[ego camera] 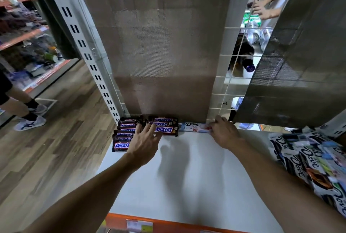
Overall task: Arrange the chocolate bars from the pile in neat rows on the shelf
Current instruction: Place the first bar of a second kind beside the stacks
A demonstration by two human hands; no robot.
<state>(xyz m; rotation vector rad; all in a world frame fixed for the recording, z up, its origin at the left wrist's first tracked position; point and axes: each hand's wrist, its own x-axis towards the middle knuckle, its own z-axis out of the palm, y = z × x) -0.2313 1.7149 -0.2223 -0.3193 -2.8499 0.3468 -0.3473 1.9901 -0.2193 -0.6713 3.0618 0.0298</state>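
At 4 o'clock from the right hand (223,132), pinching a 9-to-3 Dove bar (193,126), lies the pile (310,159); left hand (145,139) rests flat on Snickers bars (165,129).

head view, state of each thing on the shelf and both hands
Snickers bars, flat in rows, back left of the shelf
Dove bar, flat beside them at the back
pile, jumbled Dove bars at the right
left hand, fingers spread, resting on Snickers bars
right hand, holds Dove bar's right end
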